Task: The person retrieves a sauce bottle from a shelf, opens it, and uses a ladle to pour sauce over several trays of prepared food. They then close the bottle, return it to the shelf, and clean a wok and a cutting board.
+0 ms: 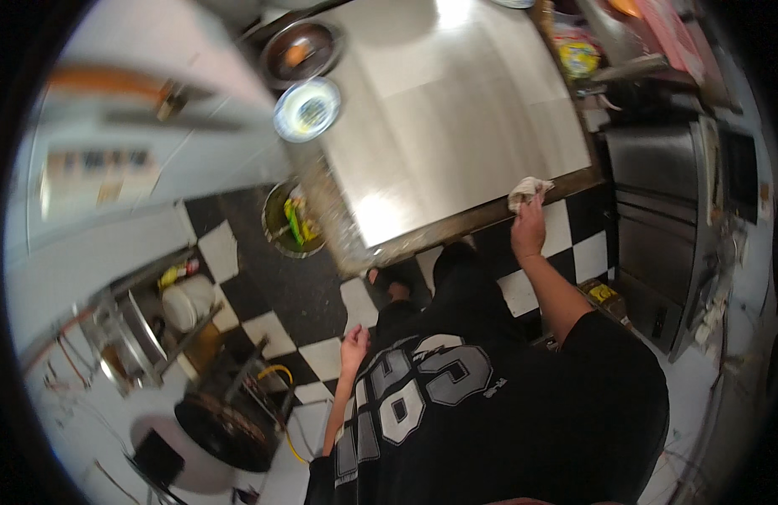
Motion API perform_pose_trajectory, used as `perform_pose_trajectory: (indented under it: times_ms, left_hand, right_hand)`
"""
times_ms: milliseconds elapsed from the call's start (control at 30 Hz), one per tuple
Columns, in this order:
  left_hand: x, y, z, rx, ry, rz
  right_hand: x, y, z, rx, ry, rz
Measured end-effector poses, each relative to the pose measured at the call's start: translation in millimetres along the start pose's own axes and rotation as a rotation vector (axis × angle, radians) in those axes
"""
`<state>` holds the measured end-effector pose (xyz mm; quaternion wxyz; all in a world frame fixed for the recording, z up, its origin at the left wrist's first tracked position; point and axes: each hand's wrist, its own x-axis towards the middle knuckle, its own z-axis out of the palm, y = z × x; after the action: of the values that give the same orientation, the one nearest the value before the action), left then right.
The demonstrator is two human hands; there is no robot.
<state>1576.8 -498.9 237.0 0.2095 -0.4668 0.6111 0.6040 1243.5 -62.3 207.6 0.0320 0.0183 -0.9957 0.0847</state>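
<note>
My right hand (530, 217) is closed on a crumpled pale cloth (530, 190) at the near right edge of the table (456, 118). The cloth rests against the table's rim. The tabletop is smooth, pale and shiny, with a brown border. My left hand (354, 343) hangs low by my side, away from the table, its fingers curled in with nothing visible in them. At the table's far left stands a blue-and-white bowl (307, 109) with a little something in it. Touching it is a dark round pan (301, 54) with an orange-brown thing inside.
Below the table's left corner, a bin (279, 220) holding yellow and green wrappers stands on the black-and-white checkered floor (267, 332). A steel cabinet (654, 202) is at the right. Lower left are a large black wok (229, 431), a white bucket (188, 303) and a yellow hose (290, 438).
</note>
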Motion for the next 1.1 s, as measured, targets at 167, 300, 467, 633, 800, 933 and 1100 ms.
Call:
perform_pose_trajectory:
  times_ms: [167, 300, 467, 633, 800, 933, 1100]
  left_hand:
    - [-44.9, -20.7, -78.2, -0.029, 0.159, -0.054]
    - [-89.3, -67.8, -133.6, -0.102, 0.296, -0.161]
    - [-120.3, -133.9, -145.0, -0.07, 0.308, -0.223]
    - [-124.1, -132.6, -99.2, 0.172, 0.268, -0.236]
    - [-104.4, -48.4, -54.2, 0.293, 0.291, -0.046]
    - [-105.5, -18.5, -52.5, 0.17, 0.366, -0.028]
    - [-107.1, -77.3, -71.4, 0.029, 0.473, -0.113]
  right_hand:
    - [-82.0, -210.1, -11.7, 0.246, -0.083, -0.412]
    - [-104.1, -286.9, -16.4, 0.243, -0.317, -0.505]
    - [-107.5, -302.3, -7.8, 0.091, -0.059, -0.741]
    - [-84.3, -304.5, -16.5, 0.383, -0.269, -0.701]
    - [3.5, -308.5, -40.8, 0.58, -0.222, -0.565]
    - [74.2, -290.7, -66.6, 0.403, -0.18, -0.46]
    - [83.4, -297.1, -83.1, 0.057, -0.019, -0.832]
